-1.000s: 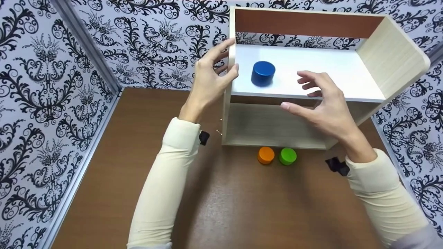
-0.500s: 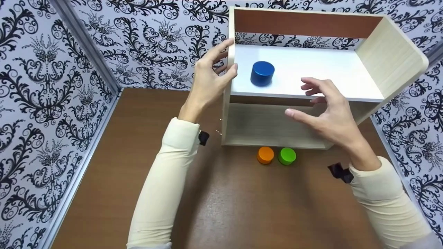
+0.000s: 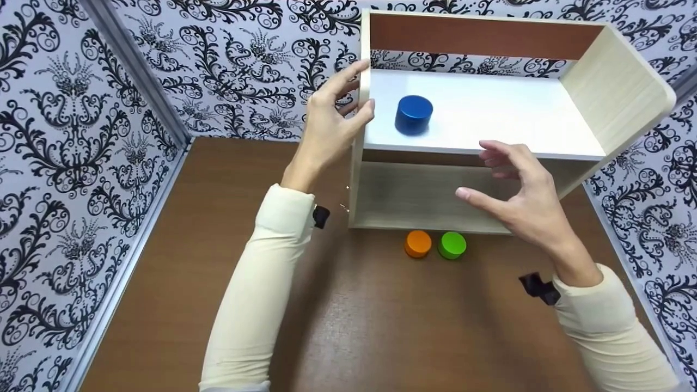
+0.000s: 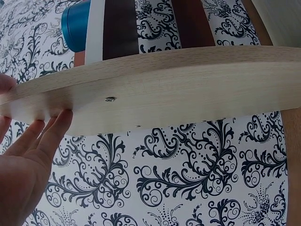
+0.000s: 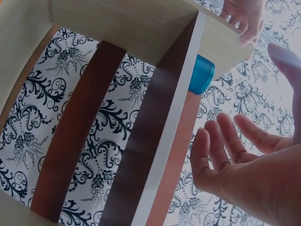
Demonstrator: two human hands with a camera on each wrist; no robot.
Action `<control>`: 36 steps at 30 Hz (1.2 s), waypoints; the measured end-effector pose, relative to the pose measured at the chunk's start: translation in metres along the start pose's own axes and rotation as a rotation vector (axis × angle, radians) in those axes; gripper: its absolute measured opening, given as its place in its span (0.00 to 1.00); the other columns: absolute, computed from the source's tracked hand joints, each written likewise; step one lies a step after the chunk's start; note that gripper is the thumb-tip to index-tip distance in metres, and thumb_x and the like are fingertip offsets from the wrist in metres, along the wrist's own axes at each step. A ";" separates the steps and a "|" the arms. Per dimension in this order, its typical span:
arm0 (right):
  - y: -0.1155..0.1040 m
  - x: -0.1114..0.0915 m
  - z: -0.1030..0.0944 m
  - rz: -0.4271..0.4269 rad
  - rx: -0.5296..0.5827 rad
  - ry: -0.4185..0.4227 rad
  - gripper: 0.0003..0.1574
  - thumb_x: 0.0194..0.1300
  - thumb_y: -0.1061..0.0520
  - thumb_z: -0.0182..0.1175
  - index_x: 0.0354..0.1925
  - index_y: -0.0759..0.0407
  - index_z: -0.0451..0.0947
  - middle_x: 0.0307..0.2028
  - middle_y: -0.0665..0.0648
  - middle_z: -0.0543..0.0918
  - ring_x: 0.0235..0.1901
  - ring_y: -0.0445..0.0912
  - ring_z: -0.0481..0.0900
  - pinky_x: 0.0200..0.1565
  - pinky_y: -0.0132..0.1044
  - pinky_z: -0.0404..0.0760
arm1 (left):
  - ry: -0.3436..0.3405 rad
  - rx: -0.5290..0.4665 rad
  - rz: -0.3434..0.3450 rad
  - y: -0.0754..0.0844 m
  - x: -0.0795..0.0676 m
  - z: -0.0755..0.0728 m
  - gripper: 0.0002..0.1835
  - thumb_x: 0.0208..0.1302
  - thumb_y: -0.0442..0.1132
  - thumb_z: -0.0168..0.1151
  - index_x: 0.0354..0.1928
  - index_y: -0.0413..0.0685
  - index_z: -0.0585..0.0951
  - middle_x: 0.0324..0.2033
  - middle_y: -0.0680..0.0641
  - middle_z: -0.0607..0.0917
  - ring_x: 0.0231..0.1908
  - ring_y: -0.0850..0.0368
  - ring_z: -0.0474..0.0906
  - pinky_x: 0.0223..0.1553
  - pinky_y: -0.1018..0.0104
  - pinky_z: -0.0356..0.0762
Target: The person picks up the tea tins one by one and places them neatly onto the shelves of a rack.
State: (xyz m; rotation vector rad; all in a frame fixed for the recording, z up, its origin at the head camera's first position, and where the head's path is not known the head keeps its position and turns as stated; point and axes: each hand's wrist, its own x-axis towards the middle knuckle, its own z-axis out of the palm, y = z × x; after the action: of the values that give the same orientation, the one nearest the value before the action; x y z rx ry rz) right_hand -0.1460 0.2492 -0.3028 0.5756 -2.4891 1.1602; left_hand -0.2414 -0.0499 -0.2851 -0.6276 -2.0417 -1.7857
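My left hand point(image 3: 333, 124) pinches the left side panel point(image 3: 365, 60) of a small wooden shelf unit, thumb at the inner side and fingers along the outer face. The left wrist view shows those fingers point(image 4: 54, 134) against the panel. On the white upper shelf board point(image 3: 490, 109) stands a blue cylinder point(image 3: 414, 115), just right of that panel. My right hand point(image 3: 527, 196) hovers in front of the unit, fingers and thumb spread in a loose curve, holding nothing. In the right wrist view the blue cylinder point(image 5: 202, 74) is well apart from it.
An orange cylinder point(image 3: 418, 244) and a green cylinder point(image 3: 452, 245) stand side by side on the brown table point(image 3: 370, 326), before the unit's lower shelf point(image 3: 414, 196). Patterned walls point(image 3: 71, 163) rise at the left, back and right.
My right hand has drawn back from the upper shelf, down and slightly to the right. My left hand, the blue cylinder and the other cylinders have stayed in place.
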 end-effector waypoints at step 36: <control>0.031 -0.034 0.008 0.090 0.063 0.007 0.42 0.52 0.63 0.78 0.65 0.54 0.77 0.54 0.56 0.78 0.54 0.48 0.73 0.54 0.27 0.76 | -0.002 0.007 -0.007 0.002 0.000 0.001 0.30 0.65 0.26 0.64 0.69 0.43 0.73 0.68 0.44 0.74 0.63 0.53 0.75 0.59 0.71 0.81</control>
State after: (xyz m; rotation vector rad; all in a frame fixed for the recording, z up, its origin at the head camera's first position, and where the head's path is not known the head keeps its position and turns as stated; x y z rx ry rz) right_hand -0.1324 0.2687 -0.3432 0.4798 -2.5034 1.2750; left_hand -0.2403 -0.0490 -0.2841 -0.6205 -2.0535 -1.7815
